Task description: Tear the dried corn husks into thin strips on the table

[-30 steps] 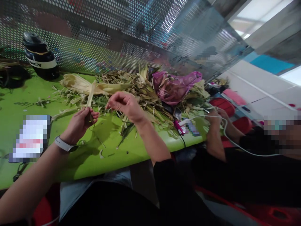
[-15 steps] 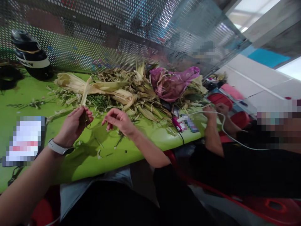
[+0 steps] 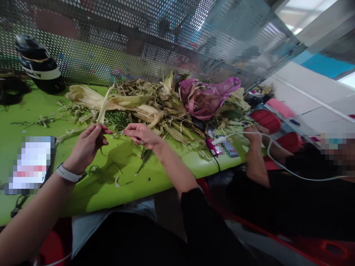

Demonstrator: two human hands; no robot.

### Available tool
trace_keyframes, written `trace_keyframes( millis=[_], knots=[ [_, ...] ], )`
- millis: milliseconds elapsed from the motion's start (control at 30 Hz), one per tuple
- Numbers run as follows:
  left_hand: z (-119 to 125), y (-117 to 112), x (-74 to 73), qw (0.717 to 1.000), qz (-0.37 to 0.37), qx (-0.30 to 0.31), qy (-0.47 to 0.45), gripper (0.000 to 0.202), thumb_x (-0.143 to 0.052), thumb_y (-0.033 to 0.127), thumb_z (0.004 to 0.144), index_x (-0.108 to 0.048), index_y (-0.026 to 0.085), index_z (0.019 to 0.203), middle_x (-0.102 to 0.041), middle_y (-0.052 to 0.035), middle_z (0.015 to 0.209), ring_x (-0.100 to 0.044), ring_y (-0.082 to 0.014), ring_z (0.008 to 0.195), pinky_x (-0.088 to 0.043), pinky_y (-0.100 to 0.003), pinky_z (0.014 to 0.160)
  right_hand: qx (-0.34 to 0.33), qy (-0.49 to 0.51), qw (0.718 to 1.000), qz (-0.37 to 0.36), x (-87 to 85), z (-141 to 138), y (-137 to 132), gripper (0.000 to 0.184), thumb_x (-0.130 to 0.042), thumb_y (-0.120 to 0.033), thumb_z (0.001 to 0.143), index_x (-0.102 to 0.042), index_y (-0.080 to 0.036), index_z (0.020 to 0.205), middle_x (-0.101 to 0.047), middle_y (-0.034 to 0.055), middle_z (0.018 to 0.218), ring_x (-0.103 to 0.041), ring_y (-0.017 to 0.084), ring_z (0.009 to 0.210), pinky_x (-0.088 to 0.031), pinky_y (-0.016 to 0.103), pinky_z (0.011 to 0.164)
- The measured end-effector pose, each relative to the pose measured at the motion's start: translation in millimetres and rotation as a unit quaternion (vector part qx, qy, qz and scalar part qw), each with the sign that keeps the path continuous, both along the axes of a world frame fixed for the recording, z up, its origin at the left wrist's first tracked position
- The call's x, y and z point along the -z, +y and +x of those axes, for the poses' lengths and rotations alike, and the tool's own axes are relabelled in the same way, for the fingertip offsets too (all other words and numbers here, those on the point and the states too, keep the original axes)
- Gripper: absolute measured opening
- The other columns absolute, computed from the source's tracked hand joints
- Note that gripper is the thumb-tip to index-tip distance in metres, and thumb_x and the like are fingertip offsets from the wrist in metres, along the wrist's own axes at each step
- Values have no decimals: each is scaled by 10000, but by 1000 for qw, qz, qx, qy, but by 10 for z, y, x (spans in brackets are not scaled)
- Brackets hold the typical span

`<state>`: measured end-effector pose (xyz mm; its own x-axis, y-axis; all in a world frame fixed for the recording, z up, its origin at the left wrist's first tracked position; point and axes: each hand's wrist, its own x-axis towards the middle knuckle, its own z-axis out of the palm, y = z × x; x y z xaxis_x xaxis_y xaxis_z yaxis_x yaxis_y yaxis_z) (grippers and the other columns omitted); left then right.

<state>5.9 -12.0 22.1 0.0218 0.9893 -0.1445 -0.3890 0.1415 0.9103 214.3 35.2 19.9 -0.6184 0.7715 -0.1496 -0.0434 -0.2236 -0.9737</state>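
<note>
The scene is set at a bright green table [image 3: 163, 177], backed by a perforated metal screen [image 3: 111, 40].

The lower end of a pale corn husk strip [image 3: 105, 103] is pinched between the thumb and fingers of the left hand [image 3: 87, 144]. Its long axis is directed away from the body, with a slight lean to the right, and its free tip is seen against the heap beyond. The strip is thus placed beyond the left hand and to the upper left of the right hand [image 3: 142, 135]. The right hand is held level, its fingertips drawn together and pointed left, near the left fingertips but apart from them. By the right hand, the strip's gripped lower end is approached more closely than its free tip; the left hand is the nearer of the two, being already in contact. Whether a fine strand is held in the right fingertips cannot be told.

Just beyond both hands, shredded green leaf [image 3: 119, 120] is scattered, and behind it a larger corn husk [image 3: 130, 103] is laid crosswise, roughly athwart the strip. Farther right, dried husks [image 3: 177, 122] are heaped around a purple plastic bag [image 3: 208, 99]. To the left of the left hand a phone [image 3: 30, 162] is laid flat, and a black bottle [image 3: 41, 68] is stood near the screen. At the far right, a co-worker's hands [image 3: 253, 135] are seen.
</note>
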Motion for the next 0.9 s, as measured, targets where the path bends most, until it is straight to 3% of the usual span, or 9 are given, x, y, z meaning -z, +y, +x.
trace_keyframes(
  millis=[133,300,500,633,800,900],
  knots=[
    [29,-26,16,997,12,45,61,168,-632,308,897,-636,141,878,-707,-39,925,-621,-62,558,-546,-171,585,-3,-27,999,-27,99,-116,29,191,-700,-278,821,-557,-155,791,-491,-111,453,-291,0,300,-184,135,309],
    [49,-6,102,990,9,79,112,194,-649,337,878,-652,145,848,-650,-10,810,-626,-94,584,-584,-231,626,4,-39,999,-24,137,-188,8,165,-692,-222,821,-560,-145,760,-482,-111,465,-305,-8,305,-193,124,306],
    [51,14,116,994,-18,84,74,166,-613,269,909,-657,141,813,-615,-5,623,-579,-86,575,-514,-150,581,2,-22,998,-55,210,-146,0,196,-728,-257,794,-563,-151,794,-531,-95,518,-450,10,375,-285,108,347],
    [37,14,81,996,-39,75,39,160,-664,289,881,-661,140,823,-624,0,618,-576,-79,567,-508,-141,576,-34,15,996,-79,226,-103,3,212,-697,-311,822,-547,-162,841,-669,-35,657,-553,43,424,-343,131,357],
    [-20,79,87,997,-46,34,44,140,-596,220,923,-658,131,835,-620,4,610,-580,-70,553,-521,-147,595,-26,53,996,-73,199,-27,43,229,-716,-298,817,-598,-154,951,-638,-59,624,-522,33,430,-398,131,394],
    [-46,126,126,997,-57,29,44,141,-581,194,927,-653,132,823,-620,10,610,-578,-68,545,-537,-158,602,7,74,996,-47,158,10,67,222,-693,-241,828,-619,-156,1019,-691,-37,740,-470,8,414,-387,127,393]
  ],
)
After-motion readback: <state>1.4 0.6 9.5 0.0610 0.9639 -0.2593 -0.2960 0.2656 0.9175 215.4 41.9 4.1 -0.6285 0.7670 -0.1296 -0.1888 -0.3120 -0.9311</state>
